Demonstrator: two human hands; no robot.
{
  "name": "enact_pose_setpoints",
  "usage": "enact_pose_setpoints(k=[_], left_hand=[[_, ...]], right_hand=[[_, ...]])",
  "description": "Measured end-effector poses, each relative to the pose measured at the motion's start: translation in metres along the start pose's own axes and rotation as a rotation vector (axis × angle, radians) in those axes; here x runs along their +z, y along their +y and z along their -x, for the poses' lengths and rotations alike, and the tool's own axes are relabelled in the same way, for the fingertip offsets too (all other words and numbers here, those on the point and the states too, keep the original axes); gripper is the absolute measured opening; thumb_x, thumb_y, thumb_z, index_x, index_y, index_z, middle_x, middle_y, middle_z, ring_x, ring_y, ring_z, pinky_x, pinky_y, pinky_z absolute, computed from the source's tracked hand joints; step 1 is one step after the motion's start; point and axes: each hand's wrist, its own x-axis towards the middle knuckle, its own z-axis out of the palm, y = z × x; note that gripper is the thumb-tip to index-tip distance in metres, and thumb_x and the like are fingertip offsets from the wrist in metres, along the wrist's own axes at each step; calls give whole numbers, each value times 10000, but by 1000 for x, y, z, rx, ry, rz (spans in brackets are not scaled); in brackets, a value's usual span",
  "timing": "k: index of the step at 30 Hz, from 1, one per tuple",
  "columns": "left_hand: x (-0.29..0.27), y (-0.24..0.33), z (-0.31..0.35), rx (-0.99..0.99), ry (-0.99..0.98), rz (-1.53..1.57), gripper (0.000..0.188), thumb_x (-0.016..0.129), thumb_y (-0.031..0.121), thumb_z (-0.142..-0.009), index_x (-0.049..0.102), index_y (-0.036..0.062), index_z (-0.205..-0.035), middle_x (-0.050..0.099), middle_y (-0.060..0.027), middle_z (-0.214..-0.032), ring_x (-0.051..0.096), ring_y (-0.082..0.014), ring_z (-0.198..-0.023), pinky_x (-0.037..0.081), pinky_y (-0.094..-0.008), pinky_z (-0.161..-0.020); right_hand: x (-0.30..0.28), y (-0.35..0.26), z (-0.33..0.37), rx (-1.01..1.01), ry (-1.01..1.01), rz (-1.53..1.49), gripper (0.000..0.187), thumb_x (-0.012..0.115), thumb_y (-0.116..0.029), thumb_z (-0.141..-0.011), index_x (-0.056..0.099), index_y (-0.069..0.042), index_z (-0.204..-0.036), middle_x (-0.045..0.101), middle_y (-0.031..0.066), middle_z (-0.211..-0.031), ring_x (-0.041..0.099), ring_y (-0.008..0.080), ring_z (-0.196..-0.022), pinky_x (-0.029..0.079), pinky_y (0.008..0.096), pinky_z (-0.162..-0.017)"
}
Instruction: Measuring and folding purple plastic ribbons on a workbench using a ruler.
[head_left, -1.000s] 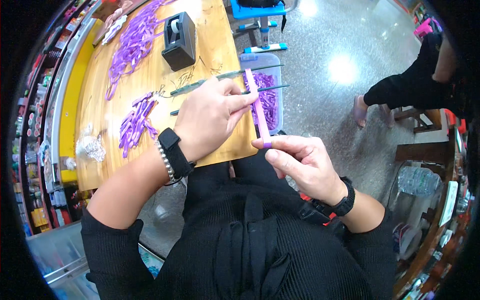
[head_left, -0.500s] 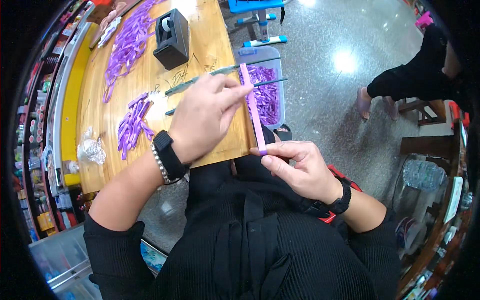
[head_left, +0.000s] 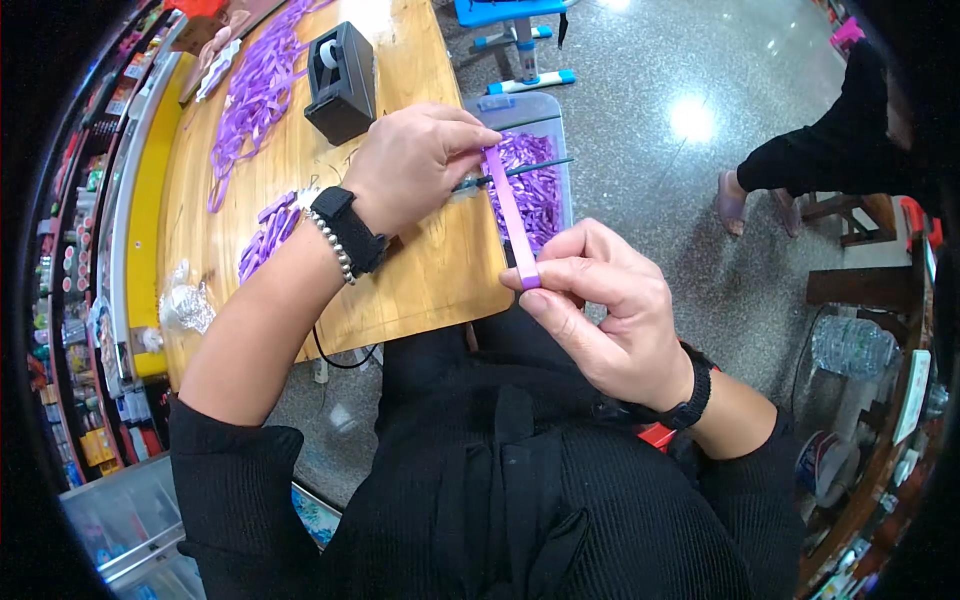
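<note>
A narrow purple ribbon (head_left: 511, 215) is stretched between my two hands, beyond the table's right edge. My left hand (head_left: 425, 158) pinches its upper end between thumb and fingers. The lower end, which looks folded over, is pinched by my right hand (head_left: 615, 315). A thin dark rod (head_left: 543, 166) crosses the ribbon near its upper end; its left part is hidden by my left hand. Underneath stands a see-through plastic tub (head_left: 545, 112) filled with purple ribbon pieces (head_left: 525, 200). A bundle of ribbon pieces (head_left: 268, 240) lies on the table, partly behind my left forearm.
On the wooden table (head_left: 415, 290) stand a black tape dispenser (head_left: 340, 88) and a heap of long purple ribbons (head_left: 262, 95). Crumpled clear plastic (head_left: 187, 303) lies at the left. Stocked shelves (head_left: 75, 290) line the left side. Another person's legs (head_left: 815, 130) show at right.
My left hand has moved up and now grips the ribbon's upper end. My right hand has risen slightly with the lower end. One of the two dark rods no longer shows.
</note>
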Motion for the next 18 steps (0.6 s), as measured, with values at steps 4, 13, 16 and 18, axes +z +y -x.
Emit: enact_pose_setpoints(k=[4,13,16,18], left_hand=[[-1,0,-5,95,24,-34,185,718,113,-788,730,85,-970,702,-115,-918,678,-273,-828,554,-335,-728],[-4,-1,-11,96,-72,-101,170,694,121,-813,716,84,-977,689,-127,-898,674,-297,-798,550,-347,-691],[-5,2,-10,81,-62,-98,163,691,126,-817,711,80,-973,685,-127,-887,672,-299,-792,547,-345,-684],[-6,7,-6,56,-51,-81,160,691,127,-818,709,79,-970,683,-125,-881,671,-298,-788,546,-342,-682]], right_hand=[[-2,-4,-3,-62,31,189,173,697,-32,-821,725,-34,-992,584,81,-948,549,138,-772,445,237,-660],[-11,-4,-11,-190,42,356,150,732,-57,-768,731,-78,-917,611,59,-879,547,175,-806,432,283,-735],[-9,-3,-9,-174,39,331,149,737,-67,-761,732,-84,-909,615,49,-858,544,173,-797,414,285,-750],[-7,-2,-5,-156,34,305,148,738,-68,-760,732,-83,-907,615,46,-856,543,169,-794,406,282,-750]])
